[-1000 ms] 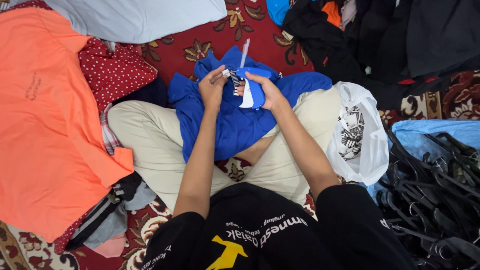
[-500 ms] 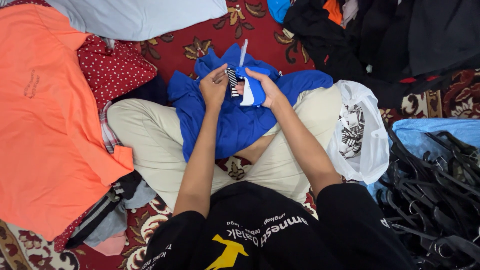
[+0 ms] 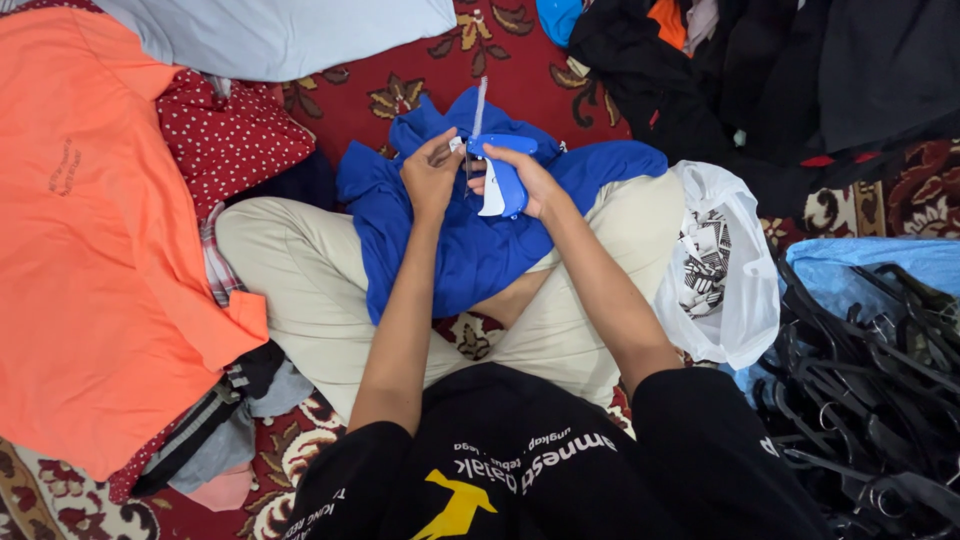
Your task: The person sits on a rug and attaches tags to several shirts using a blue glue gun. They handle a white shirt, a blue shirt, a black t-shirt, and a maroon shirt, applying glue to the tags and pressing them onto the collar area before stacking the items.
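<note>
Floor: red carpet [image 3: 400,80] with a flower pattern is lying under everything, and clothes are covering most of it.
Person: sitting cross-legged in beige trousers [image 3: 300,290] and a black shirt [image 3: 520,470], seen from above.
Blue shirt [image 3: 450,250]: lying across the lap, at the centre of the view, bunched up at its 12 o'clock end under the hands.
Tag gun [image 3: 503,175]: blue and white, standing over the top of the blue shirt, its thin needle part pointing to 12 o'clock.
Right hand [image 3: 530,180]: fingers are closing around the tag gun's grip, holding it firmly.
Left hand [image 3: 430,180]: fingers are narrow, pinching together at the gun's tip, touching the blue shirt; what is between them is too small to tell.
Orange shirt [image 3: 90,260]: spreading flat at 9 o'clock, well apart from the hands.
Dotted cloth [image 3: 230,140]: red with white dots, lying at 10 o'clock beside the orange shirt.
Plastic bag [image 3: 725,270]: white, resting at 3 o'clock against the right knee.
Hangers [image 3: 880,400]: black, piling up at 4 o'clock.
Dark clothes [image 3: 780,80]: heaping at 1 o'clock.
</note>
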